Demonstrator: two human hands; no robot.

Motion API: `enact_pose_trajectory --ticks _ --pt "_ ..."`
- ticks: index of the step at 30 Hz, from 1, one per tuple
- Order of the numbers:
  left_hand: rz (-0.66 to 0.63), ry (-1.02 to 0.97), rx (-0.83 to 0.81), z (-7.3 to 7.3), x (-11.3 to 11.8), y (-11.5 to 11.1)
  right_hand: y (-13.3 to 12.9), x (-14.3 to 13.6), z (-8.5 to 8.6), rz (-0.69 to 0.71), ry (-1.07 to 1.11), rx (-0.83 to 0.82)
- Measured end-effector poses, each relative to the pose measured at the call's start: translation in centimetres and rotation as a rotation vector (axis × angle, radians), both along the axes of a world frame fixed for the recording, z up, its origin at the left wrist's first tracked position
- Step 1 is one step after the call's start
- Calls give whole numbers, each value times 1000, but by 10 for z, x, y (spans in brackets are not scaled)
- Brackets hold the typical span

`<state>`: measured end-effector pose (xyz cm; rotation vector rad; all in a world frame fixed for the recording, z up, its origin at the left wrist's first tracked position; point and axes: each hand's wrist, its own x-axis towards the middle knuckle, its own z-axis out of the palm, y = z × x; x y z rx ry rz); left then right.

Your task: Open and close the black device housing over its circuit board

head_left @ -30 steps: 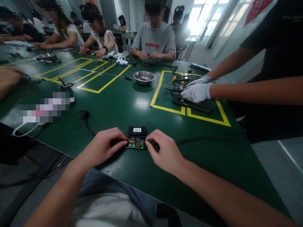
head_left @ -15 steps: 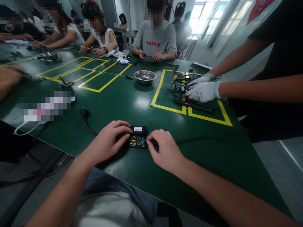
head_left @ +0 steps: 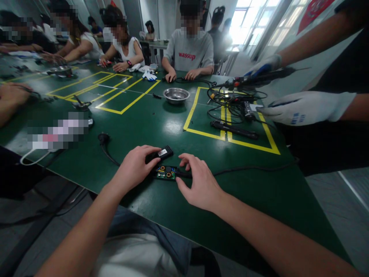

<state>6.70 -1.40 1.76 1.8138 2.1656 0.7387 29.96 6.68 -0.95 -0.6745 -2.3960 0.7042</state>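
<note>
Black cover (head_left: 165, 152) is pinched by left hand (head_left: 137, 163) behind circuit board (head_left: 166, 172); right hand (head_left: 200, 181) is positioned at board's right end, fingers parted.

Bare forearms (head_left: 89, 215), pale garment (head_left: 129, 256) w/ blue-gry. cloth (head_left: 137, 225) around.

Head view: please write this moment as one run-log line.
left hand: holding labelled black cover | right hand: open, beside exposed circuit board | metal bowl: beyond both

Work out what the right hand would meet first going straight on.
The right hand, pointing leftward, would probably meet the exposed circuit board first; its thumb looks closest, though depth is unclear.
</note>
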Motion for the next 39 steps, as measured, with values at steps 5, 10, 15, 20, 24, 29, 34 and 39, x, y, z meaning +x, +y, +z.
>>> enact_pose_trajectory --ticks 5,10,15,20,24,29,34,39 --pt "-236 -90 107 3 -8 -14 -1 0 -1 -30 9 -32" --pt "-430 -117 71 12 -10 -30 0 1 4 13 -48 -27" --pt "-427 -65 87 8 -4 -33 2 0 5 54 -96 8" --pt "-421 -51 64 5 -2 -30 3 0 3 49 -79 26" --pt "-411 -79 42 8 -3 -28 3 -1 3 37 -93 16" --pt "-396 -160 15 12 -5 -26 1 -2 3 28 -89 15" --pt "-175 -194 79 7 -9 -16 -2 -1 4 -47 -36 -17" --pt "-115 -105 59 -2 -7 -5 0 -1 3 35 -106 62"
